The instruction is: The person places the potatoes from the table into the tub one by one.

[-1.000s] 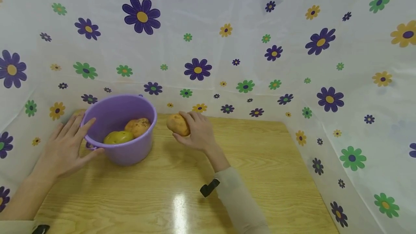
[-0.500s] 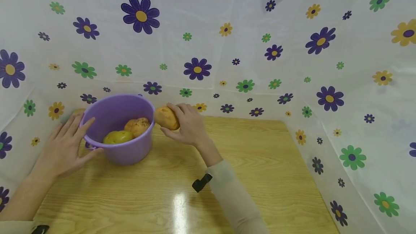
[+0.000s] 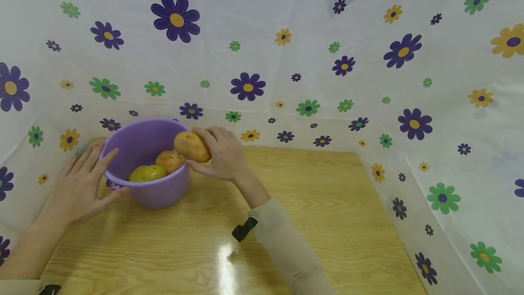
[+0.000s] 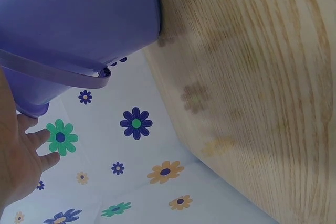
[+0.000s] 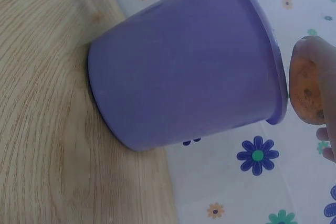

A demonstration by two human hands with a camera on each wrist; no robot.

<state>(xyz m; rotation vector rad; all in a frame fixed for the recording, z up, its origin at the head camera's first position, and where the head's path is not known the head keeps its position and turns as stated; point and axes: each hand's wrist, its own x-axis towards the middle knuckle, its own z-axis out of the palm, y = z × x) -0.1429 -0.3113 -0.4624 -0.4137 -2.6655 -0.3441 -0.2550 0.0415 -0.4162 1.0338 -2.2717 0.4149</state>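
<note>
A purple bucket (image 3: 163,190) stands upright at the table's back left. Inside it lie a yellow-green potato (image 3: 146,173) and brown potatoes (image 3: 171,162) beside it. My right hand (image 3: 225,156) grips a light brown potato (image 3: 190,144) at the bucket's right rim, over the opening's edge. The right wrist view also has that potato (image 5: 304,93), just above the rim. My left hand (image 3: 82,190) rests against the bucket's left side, fingers spread and mostly straight at the rim. In the left wrist view the bucket's handle (image 4: 58,72) hangs down its side.
Behind my left fingers a yellowish rounded thing (image 3: 98,140) shows, mostly hidden. The wooden table (image 3: 327,204) is bordered at the back and sides by a white flower-printed sheet (image 3: 311,26). A black strap (image 3: 244,229) is at my right sleeve.
My right hand has moved left with the potato, from beside the bucket to its right rim. The left hand has stayed at the bucket's left side.
</note>
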